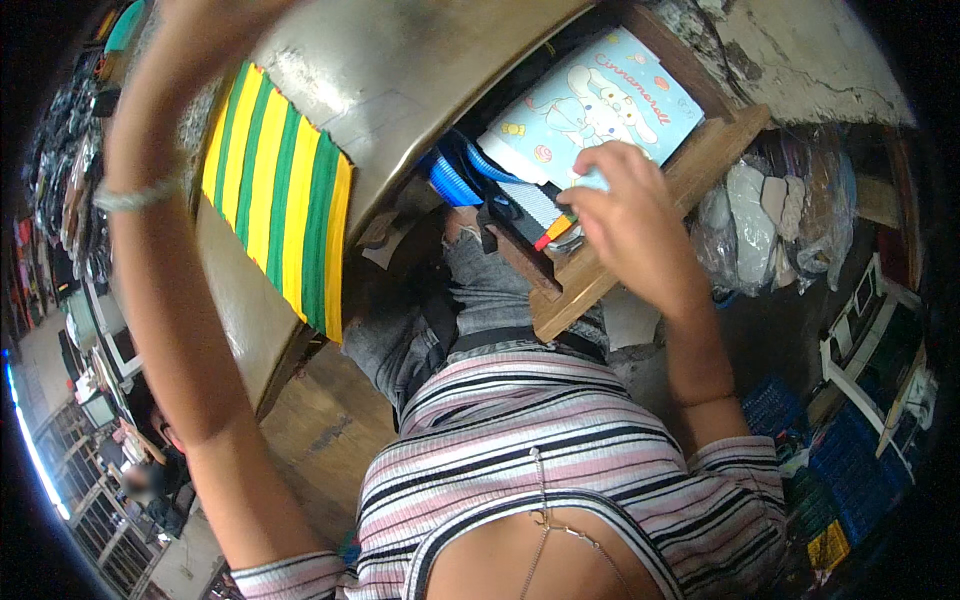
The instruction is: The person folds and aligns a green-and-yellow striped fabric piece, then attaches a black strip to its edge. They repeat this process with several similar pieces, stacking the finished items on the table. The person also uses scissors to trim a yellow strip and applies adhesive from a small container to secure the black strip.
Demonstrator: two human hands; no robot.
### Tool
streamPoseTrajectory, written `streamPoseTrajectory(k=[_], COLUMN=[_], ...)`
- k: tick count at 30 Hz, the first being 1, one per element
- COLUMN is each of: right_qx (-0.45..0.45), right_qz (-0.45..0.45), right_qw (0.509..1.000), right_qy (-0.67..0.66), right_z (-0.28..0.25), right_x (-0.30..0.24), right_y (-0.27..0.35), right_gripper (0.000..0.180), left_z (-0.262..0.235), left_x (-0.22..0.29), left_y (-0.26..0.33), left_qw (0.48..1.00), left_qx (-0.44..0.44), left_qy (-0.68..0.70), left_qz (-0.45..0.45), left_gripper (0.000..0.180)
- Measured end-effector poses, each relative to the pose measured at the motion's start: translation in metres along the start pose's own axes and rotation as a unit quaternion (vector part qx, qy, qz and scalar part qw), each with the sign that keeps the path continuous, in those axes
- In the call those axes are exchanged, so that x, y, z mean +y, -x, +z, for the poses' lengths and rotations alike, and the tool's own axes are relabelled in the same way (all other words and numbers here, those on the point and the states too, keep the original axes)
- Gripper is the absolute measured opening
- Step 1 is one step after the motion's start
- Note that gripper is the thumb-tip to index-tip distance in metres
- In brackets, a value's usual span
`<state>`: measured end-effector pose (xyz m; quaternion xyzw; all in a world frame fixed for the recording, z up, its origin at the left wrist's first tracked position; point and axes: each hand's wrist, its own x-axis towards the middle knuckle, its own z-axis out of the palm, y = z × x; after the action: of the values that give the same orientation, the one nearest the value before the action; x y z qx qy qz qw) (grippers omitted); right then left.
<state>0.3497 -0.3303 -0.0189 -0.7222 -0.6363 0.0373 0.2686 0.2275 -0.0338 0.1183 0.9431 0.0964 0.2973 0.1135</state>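
My right hand (pixel 625 215) is over an open wooden drawer (pixel 600 285), at the near corner of a pale blue notebook (pixel 600 110) with a cartoon cover. Its fingers are bent, with a gap to the thumb through which pale blue shows; whether they touch the notebook is hard to tell. Beside them in the drawer are a blue ribbed strap (pixel 452 180) and a thin item with a red and orange end (pixel 553 235). My left hand (pixel 215 20) is blurred at the top edge, its fingers outside the picture. A green-and-yellow striped fabric piece (pixel 280 200) lies right of my left forearm.
The fabric rests on a smooth metallic-looking tabletop (pixel 345 70), whose edge borders the drawer. Clear plastic bags of pale pieces (pixel 760 215) sit right of the drawer. Far right are a white frame (pixel 870 350) and blue mesh-like material (pixel 850 470). Shelves of wrapped goods (pixel 70 180) line the left.
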Motion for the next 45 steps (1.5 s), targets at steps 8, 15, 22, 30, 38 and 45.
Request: streamPoseTrajectory(k=[8, 15, 22, 30, 38, 45], right_qx=[-0.105, -0.206, -0.07, -0.182, -0.197, -0.208], right_qz=[0.095, 0.201, 0.039, -0.031, 0.026, 0.099], right_qw=[0.984, 0.928, 0.995, 0.981, 0.971, 0.962], right_qy=[-0.112, -0.234, 0.06, -0.062, -0.136, -0.145], right_z=[0.062, 0.063, 0.04, 0.057, 0.048, 0.026], right_x=[-0.024, 0.055, 0.031, -0.017, 0.034, 0.02], right_y=[-0.061, -0.099, -0.077, -0.076, -0.051, -0.058], right_gripper=[0.036, 0.023, 0.044, 0.02, 0.017, 0.018], left_z=[0.062, 0.095, 0.137, 0.17, 0.172, 0.164], left_x=[0.134, 0.146, 0.099, 0.117, 0.141, 0.138], left_y=[0.196, 0.245, 0.234, 0.216, 0.222, 0.22], left_qw=[0.891, 0.821, 0.529, 0.522, 0.482, 0.457], left_qx=[-0.164, -0.177, -0.037, -0.016, -0.057, -0.099], left_qy=[0.245, 0.337, 0.606, 0.66, 0.685, 0.672], left_qz=[-0.346, -0.426, -0.593, -0.54, -0.543, -0.574], left_gripper=[0.015, 0.021, 0.053, 0.053, 0.056, 0.057])
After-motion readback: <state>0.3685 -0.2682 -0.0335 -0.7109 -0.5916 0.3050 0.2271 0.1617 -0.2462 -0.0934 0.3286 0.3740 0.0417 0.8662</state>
